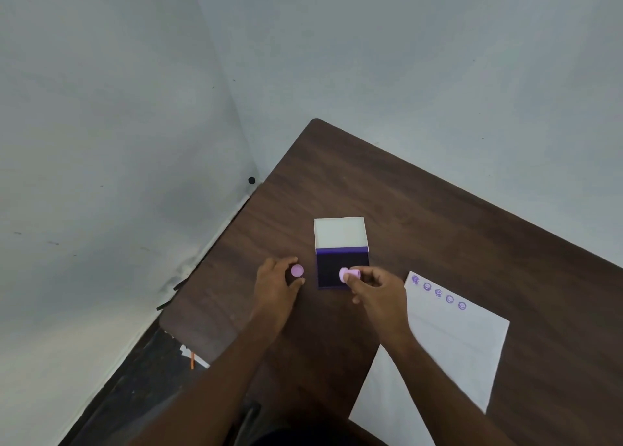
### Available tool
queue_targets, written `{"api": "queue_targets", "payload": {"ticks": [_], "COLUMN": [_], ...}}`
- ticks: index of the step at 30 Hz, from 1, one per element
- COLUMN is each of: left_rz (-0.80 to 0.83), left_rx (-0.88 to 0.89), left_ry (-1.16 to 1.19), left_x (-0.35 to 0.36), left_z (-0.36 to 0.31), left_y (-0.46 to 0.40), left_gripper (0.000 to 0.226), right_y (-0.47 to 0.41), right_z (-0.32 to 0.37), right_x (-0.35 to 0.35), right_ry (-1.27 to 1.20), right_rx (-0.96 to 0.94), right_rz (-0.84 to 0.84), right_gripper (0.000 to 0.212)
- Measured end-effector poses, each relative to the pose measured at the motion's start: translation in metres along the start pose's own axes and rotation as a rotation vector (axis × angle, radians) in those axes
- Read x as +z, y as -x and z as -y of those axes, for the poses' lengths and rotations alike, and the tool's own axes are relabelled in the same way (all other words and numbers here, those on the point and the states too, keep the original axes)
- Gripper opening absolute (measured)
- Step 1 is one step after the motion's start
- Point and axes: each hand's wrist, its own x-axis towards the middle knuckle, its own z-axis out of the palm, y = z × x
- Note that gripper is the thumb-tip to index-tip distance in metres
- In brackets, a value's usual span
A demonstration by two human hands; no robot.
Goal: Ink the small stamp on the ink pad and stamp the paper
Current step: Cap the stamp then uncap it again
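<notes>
1. My right hand (377, 289) has the small pink stamp (350, 274) pinched between thumb and fingers (350, 278), clamped tight on its body.
2. The stamp lies tilted on its side in my grip, its wider round end pointing left, over the near right part of the ink pad (340, 270).
3. Whether the stamp face is touching the dark ink surface, I cannot tell from here.
4. The ink pad sits open on the desk (438, 216), dark purple tray toward me, pale lid (339, 232) flipped up behind it on the far side.
5. My left hand (274, 284) is just left of the ink pad, fingers curled around a small round pink cap (297, 271), holding it with its flat face up.
6. The cap and the stamp are near each other but apart, with the left edge of the pad between them.
7. The paper (448, 351) lies on the desk to the right of the pad, under my right forearm, angled with one corner pointing away from me.
8. Along the paper's far edge runs a row of five purple round prints (438, 292), side by side, close to my right hand.
9. The desk is dark brown wood grain, pushed into the corner of two grey walls (371, 58).
</notes>
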Motion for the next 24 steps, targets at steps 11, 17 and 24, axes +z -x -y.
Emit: {"api": "queue_targets", "payload": {"ticks": [11, 17, 24], "left_rz": [0.043, 0.182, 0.378], "left_rx": [-0.125, -0.271, -0.306], "left_ry": [0.427, 0.869, 1.22], "left_x": [-0.017, -0.029, -0.037], "left_z": [-0.014, -0.031, -0.041], "left_y": [0.007, 0.013, 0.018], "left_gripper": [0.022, 0.023, 0.036], "right_y": [-0.001, -0.002, 0.0], "right_z": [0.004, 0.005, 0.006], "right_x": [0.001, 0.0, -0.004], "right_ry": [-0.001, -0.1, -0.324], "right_rx": [0.003, 0.062, 0.167], "right_rz": [-0.002, 0.004, 0.053], "right_gripper": [0.019, 0.024, 0.012]}}
